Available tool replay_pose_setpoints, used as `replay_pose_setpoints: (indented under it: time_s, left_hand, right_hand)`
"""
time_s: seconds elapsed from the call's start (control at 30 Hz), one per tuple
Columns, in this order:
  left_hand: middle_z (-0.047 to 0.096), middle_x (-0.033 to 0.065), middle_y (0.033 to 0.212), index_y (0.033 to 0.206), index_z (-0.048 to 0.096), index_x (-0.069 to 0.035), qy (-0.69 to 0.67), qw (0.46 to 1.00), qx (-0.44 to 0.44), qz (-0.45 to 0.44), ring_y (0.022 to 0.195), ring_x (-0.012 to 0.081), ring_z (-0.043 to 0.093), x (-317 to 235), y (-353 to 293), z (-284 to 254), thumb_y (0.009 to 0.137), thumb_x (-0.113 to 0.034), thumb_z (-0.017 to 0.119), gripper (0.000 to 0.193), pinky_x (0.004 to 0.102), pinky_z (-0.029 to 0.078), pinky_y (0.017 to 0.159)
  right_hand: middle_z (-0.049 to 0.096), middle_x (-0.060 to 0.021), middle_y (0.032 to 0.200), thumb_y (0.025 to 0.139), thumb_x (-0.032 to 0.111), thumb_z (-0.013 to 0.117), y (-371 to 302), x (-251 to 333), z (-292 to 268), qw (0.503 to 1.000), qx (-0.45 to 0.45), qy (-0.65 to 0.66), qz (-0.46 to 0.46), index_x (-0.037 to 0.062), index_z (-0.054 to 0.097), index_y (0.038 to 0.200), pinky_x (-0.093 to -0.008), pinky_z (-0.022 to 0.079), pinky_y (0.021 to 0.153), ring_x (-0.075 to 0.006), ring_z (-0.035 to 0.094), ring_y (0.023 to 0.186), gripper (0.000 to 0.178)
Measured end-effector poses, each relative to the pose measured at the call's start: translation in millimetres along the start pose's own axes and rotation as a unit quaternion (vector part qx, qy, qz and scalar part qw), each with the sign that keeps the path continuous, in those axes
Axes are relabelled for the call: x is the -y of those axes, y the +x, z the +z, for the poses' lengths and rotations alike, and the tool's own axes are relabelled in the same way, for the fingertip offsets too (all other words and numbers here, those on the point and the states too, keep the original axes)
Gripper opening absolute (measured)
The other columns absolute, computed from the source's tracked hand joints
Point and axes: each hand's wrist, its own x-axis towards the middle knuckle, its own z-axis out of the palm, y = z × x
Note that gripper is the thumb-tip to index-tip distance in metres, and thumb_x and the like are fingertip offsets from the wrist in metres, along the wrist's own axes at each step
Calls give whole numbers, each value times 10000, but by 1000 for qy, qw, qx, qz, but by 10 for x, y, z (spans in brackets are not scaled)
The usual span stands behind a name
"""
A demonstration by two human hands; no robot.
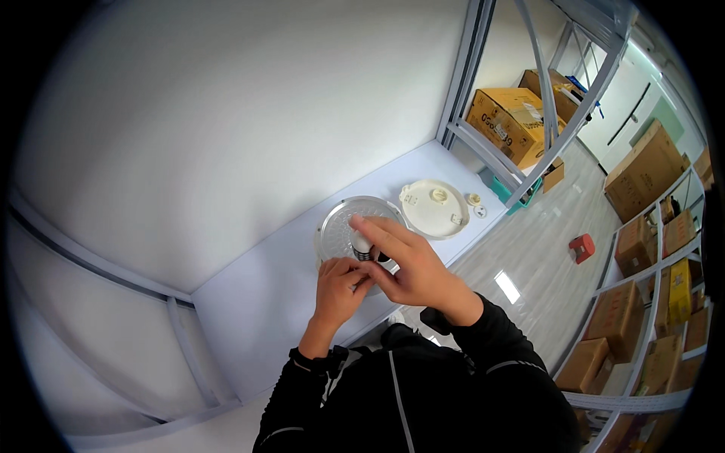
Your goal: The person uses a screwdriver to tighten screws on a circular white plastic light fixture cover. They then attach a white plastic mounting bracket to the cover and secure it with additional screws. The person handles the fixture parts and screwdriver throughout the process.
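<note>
A small white light bulb [362, 243] with a dark ridged screw base shows between my hands, over the table. My left hand [339, 286] is closed, its fingertips pinched at the bulb's base. With its fingers stretched out over the bulb, my right hand [419, 266] is open, and its thumb meets the left fingertips. Part of the bulb is hidden by the fingers. Beneath the hands lies a round, clear patterned lamp cover [337, 229] with a silvery rim. Just right of it is a round white lamp base plate [424, 220] with a raised cream socket [439, 195] on it.
A small cream lamp holder [473, 199] and a round white part [480, 212] lie near the right end of the white table [266, 283]. Metal frame posts [461, 75] border it. Beyond are cardboard boxes [515, 121], a red stool [581, 248] and loaded shelves [642, 317].
</note>
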Motion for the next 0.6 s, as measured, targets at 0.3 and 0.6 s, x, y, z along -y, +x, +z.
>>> replay_pose_setpoints:
  time_s: [0.3, 0.6]
  left_hand:
    - [697, -42, 972, 926, 791, -147, 8, 1000, 12, 1, 963, 251, 646, 4, 19, -15, 807, -170, 853, 136, 429, 482, 890]
    - [686, -32, 924, 868, 780, -142, -4, 1000, 20, -21, 936, 249, 651, -23, 38, -16, 797, -194, 871, 126, 429, 475, 862]
  right_hand:
    - [584, -234, 1424, 871, 65, 802, 77, 42, 18, 995, -79, -18, -64, 69, 664, 1433, -403, 607, 874, -354, 706, 1071, 579]
    - [617, -209, 1381, 896, 124, 804, -166, -82, 50, 997, -61, -41, -18, 83, 658, 1447, -421, 577, 898, -360, 695, 1090, 572]
